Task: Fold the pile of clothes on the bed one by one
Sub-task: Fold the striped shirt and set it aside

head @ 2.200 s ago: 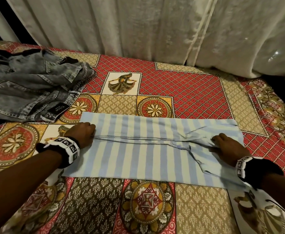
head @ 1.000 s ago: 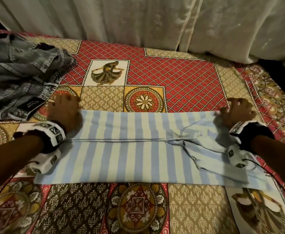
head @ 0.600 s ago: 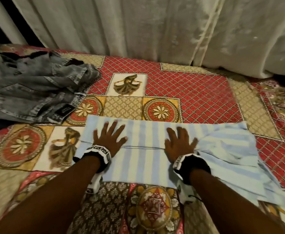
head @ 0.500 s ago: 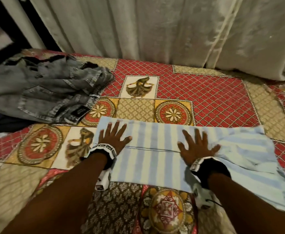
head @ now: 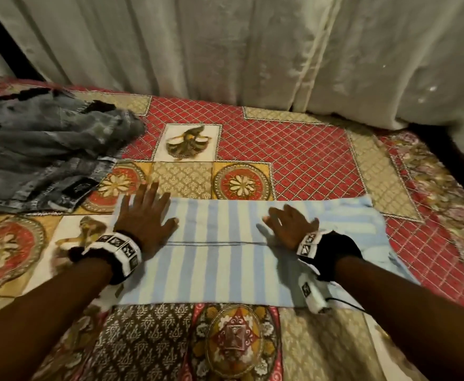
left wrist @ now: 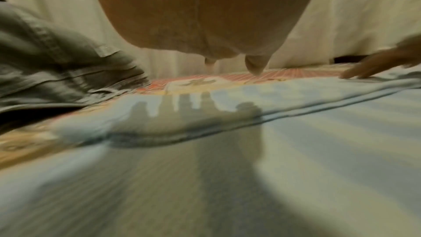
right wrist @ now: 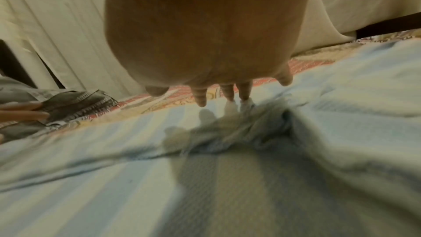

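The striped shirt [head: 219, 251] lies flat on the bed [head: 294, 166]. Left hand [head: 143, 221] and right hand [head: 289, 225] press it, fingers spread, gripping nothing. Light, limp fabric; pinch the end edges.

Both wrist views are smeared by blur. We lose the jeans [head: 41, 158] past the left edge of the head view, and the striped cloth [head: 219, 259] hides under the right wrist at lower right; its folded layers there stay unclear.
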